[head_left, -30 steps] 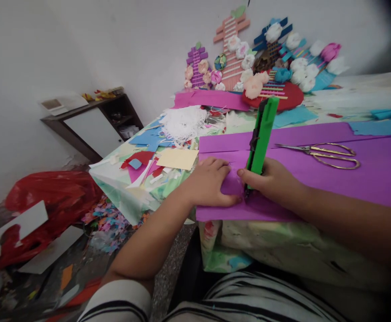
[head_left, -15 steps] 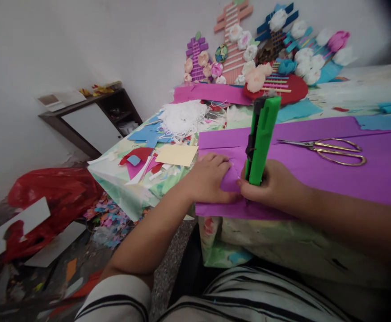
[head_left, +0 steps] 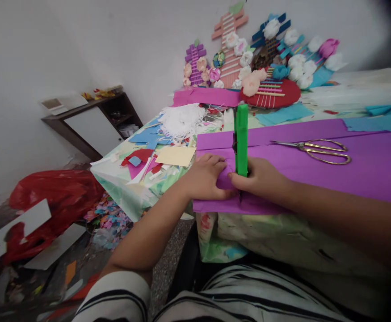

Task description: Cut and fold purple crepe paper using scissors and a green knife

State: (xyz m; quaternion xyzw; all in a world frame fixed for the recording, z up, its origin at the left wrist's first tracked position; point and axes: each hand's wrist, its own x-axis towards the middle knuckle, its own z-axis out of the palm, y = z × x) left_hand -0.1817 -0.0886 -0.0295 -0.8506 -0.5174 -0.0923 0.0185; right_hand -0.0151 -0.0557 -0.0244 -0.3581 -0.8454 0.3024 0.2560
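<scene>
My right hand point(head_left: 260, 176) is closed around a green utility knife point(head_left: 242, 138) with black parts along its side. The knife stands nearly upright, and its thin dark tip meets the purple sheet point(head_left: 366, 174) near the front edge. On the left end of this sheet my left hand point(head_left: 207, 176) lies flat, fingers spread and thumb stretched toward the knife tip. A faint curved line shows on the purple between the two hands. Gold-handled scissors point(head_left: 325, 150) rest on the sheet to the right, their blades pointing left.
Cream card point(head_left: 176, 155), coloured scraps and a heap of white shredded strands point(head_left: 183, 120) lie at the left of the table. Handmade decorations with paper flowers point(head_left: 230, 49) lean on the wall. A red bag point(head_left: 54, 192) and paper scraps cover the floor at left.
My right hand and the knife have shifted slightly left. The knife has swung from a rightward lean to nearly upright. My left hand stays flat on the purple sheet.
</scene>
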